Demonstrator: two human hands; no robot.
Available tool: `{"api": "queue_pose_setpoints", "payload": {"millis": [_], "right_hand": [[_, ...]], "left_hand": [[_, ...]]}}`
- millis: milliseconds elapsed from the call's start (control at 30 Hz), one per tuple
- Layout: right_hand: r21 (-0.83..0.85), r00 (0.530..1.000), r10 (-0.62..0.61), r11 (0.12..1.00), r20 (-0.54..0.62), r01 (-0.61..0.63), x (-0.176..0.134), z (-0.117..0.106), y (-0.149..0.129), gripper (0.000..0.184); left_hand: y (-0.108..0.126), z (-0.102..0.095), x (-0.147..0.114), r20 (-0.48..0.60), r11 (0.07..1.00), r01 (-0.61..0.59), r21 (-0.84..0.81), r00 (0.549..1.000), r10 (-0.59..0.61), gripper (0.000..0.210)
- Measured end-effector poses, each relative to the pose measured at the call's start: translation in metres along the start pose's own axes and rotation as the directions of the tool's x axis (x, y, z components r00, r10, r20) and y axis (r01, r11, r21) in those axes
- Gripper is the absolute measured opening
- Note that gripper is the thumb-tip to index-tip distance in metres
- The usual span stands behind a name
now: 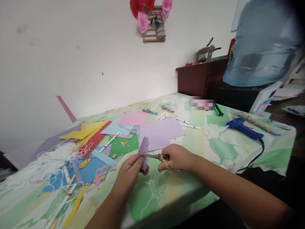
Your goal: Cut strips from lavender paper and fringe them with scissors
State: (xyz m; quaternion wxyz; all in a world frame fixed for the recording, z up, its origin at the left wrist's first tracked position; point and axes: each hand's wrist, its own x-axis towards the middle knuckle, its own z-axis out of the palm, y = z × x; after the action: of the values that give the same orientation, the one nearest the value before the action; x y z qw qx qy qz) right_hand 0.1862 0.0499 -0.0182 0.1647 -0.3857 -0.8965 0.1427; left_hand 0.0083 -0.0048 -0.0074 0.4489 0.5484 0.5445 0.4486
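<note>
A strip of purple paper [144,147] with a row of fringe cuts along one edge is pinched in my left hand [133,165], held upright over the table. My right hand [177,157] grips a pair of scissors [157,156] with gold-coloured handles. The scissor blades point left and meet the strip's edge just above my left thumb. Behind the strip lies a larger sheet of light purple paper [162,132] on the tablecloth.
Coloured paper, a green sheet [128,144], white string [47,162] and several markers cover the left side. A blue glue gun [245,128] with its cord and a green cutter [218,110] lie at right. A water bottle [257,47] stands behind.
</note>
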Motion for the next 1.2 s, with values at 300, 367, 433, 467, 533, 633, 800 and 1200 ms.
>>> {"api": "queue_pose_setpoints", "payload": {"millis": [300, 367, 433, 467, 533, 633, 800, 1200], "right_hand": [[0.08, 0.999, -0.033, 0.996, 0.025, 0.031, 0.0016, -0.0005, -0.0015, 0.044], [0.071, 0.999, -0.04, 0.997, 0.03, 0.037, 0.0016, -0.0012, -0.0015, 0.044], [0.055, 0.998, -0.047, 0.997, 0.041, 0.045, 0.0016, -0.0017, -0.0017, 0.044], [0.049, 0.998, -0.048, 0.998, 0.047, 0.045, 0.0017, -0.002, -0.0018, 0.044], [0.037, 0.998, -0.045, 0.998, 0.052, 0.043, 0.0021, -0.0023, -0.002, 0.045], [0.002, 0.998, -0.029, 1.0, 0.054, 0.029, 0.0031, -0.0024, -0.0019, 0.048], [-0.022, 0.995, -0.005, 1.0, 0.095, 0.008, 0.004, -0.0024, -0.0015, 0.054], [-0.028, 0.981, 0.136, 0.991, 0.14, -0.133, 0.0034, -0.0038, -0.0002, 0.058]], "left_hand": [[-0.004, 0.0008, 0.0009, 0.072, 0.992, 0.058, -0.115, 0.996, -0.05, 0.021], [-0.0049, 0.0014, 0.0014, 0.088, 0.985, 0.081, -0.149, 0.994, -0.068, 0.022], [-0.0044, 0.0018, 0.0011, 0.104, 0.979, 0.098, -0.181, 0.991, -0.08, 0.021], [-0.0036, 0.0019, 0.0007, 0.112, 0.976, 0.104, -0.193, 0.99, -0.084, 0.021], [-0.0016, 0.0019, -0.0007, 0.129, 0.972, 0.117, -0.205, 0.987, -0.091, 0.02], [0.0002, 0.0017, -0.0022, 0.142, 0.968, 0.139, -0.21, 0.984, -0.11, 0.02], [-0.0038, -0.0002, -0.0007, 0.089, 0.975, 0.149, -0.168, 0.987, -0.135, 0.023], [-0.0078, 0.0004, 0.0045, -0.004, 0.986, 0.147, -0.078, 0.989, -0.148, 0.022]]}}
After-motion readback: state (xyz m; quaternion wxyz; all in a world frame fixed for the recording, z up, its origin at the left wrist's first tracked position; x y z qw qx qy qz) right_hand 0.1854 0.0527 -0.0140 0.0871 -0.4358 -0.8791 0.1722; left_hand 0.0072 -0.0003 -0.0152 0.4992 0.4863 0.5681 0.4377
